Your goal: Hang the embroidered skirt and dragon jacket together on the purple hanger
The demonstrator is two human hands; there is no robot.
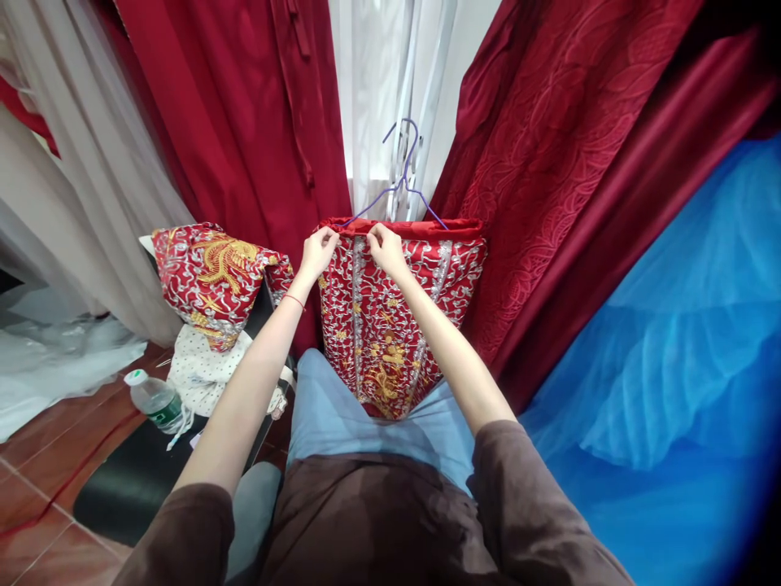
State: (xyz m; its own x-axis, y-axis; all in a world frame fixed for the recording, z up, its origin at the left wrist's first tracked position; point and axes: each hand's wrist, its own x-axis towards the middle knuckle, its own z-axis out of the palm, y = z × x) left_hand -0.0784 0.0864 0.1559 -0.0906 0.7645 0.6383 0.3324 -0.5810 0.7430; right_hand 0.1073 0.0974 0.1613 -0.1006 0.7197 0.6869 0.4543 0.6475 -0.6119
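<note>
A red skirt-like garment [390, 325] with silver and gold embroidery hangs upright in front of my knees. Inside its plain red top edge sits a purple wire hanger [405, 177], its hook pointing up. My left hand [320, 246] pinches the garment's top edge near its left corner. Closed in a pinch too, my right hand [386, 244] is on the same edge, a little left of the middle. The fingertips of both hands meet the cloth just below the hanger's left arm. Any small thing between the fingers is hidden.
On the left, a black chair [125, 480] bears a water bottle [152, 399], a white dotted cloth bag [204, 370] and another red embroidered garment [211, 281]. Dark red gowns [237, 106] hang behind. Blue tulle [677, 350] fills the right side.
</note>
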